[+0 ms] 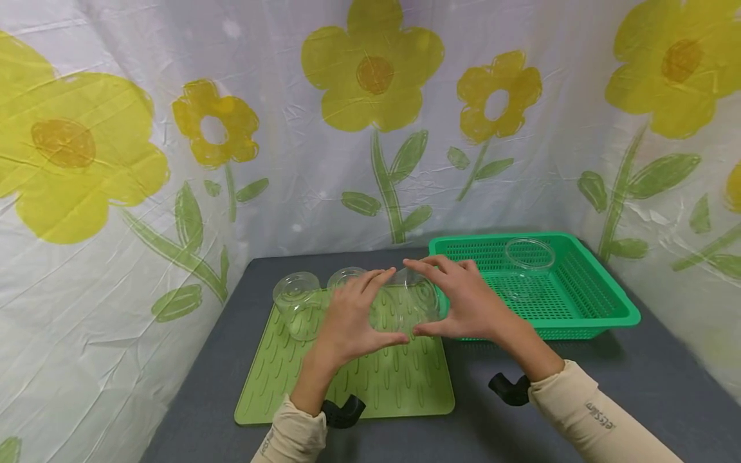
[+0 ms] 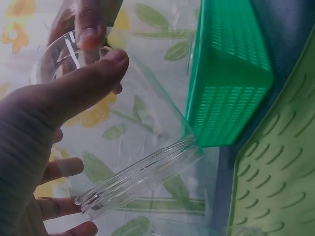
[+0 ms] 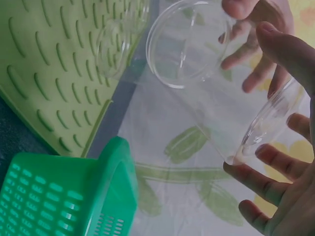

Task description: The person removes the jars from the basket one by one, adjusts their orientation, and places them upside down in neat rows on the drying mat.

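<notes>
The gray surface (image 1: 486,424) carries one ridged green mat (image 1: 347,402) with two clear cups (image 1: 296,302); your left hand (image 1: 350,318) and right hand (image 1: 466,302) clamp fingers around a third cup (image 1: 424,294), far right; one green basket (image 1: 622,314) beyond holds a fourth cup (image 1: 529,257).

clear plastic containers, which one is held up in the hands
The tilted container between the left hand and right hand; two other containers are on the mat, a fourth container in the green basket.
</notes>
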